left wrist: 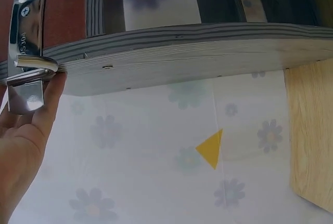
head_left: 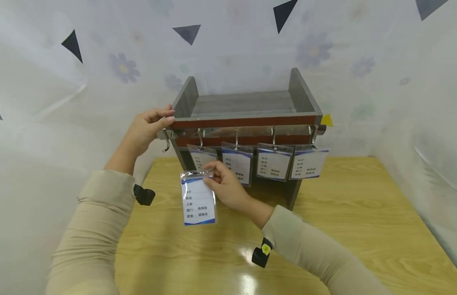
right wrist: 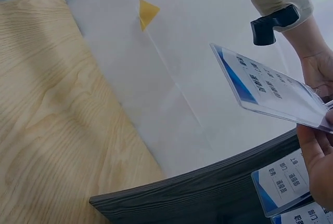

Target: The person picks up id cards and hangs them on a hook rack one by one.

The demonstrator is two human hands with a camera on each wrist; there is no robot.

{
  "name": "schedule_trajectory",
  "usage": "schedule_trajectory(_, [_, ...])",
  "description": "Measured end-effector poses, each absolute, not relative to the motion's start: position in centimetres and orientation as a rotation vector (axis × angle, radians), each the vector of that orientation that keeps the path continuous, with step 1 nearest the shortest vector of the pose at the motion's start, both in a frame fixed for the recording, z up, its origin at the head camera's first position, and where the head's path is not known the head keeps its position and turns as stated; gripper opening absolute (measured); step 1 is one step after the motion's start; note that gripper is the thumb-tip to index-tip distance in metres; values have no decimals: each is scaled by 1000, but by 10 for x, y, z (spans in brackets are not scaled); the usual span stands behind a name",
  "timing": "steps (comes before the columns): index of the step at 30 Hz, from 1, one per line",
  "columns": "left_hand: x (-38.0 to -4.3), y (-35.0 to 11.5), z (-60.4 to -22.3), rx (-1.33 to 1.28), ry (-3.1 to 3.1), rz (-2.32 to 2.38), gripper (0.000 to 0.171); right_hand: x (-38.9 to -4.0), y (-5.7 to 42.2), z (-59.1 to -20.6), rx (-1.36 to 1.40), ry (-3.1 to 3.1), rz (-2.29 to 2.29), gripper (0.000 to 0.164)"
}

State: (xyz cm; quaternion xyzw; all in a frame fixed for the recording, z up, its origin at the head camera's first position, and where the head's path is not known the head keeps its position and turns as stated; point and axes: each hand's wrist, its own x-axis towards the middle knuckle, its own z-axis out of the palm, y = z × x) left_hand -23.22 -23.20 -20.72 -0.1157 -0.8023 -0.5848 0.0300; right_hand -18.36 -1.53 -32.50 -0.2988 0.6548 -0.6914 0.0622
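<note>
My right hand (head_left: 230,188) pinches a clear plastic badge holder (head_left: 199,200) by its upper right corner. A white and blue printed card shows inside it, and it hangs just in front of the rack's left side. Several similar badges (head_left: 274,162) hang from hooks on the metal rail (head_left: 250,131) along the grey wooden shelf (head_left: 245,102). The leftmost hook (head_left: 166,141) carries nothing. At the shelf's left front corner, next to that hook, my left hand (head_left: 141,131) rests with its fingers against the wood. In the left wrist view, the hook (left wrist: 31,73) partly covers the left hand.
The shelf unit stands on a yellow wood-grain table (head_left: 342,229). A pale flowered sheet (head_left: 243,49) with dark triangles hangs behind and at both sides. In the right wrist view, a grey side panel (right wrist: 203,193) edges the hanging badges.
</note>
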Motion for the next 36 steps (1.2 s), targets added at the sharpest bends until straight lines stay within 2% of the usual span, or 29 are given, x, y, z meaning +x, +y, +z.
schedule_trajectory(14, [-227, -238, -208, -353, -2480, -1758, 39, -171, -38, -292, -909, 2141, -1959, 28])
schedule_trajectory(22, [-225, -239, -208, -362, -2467, -1769, 38, -191, -57, -311, -1012, 2181, -1968, 27])
schedule_trajectory(36, [-224, -242, -207, -348, -2481, -1739, 35, -193, -75, -295, -1096, 2268, -1931, 28])
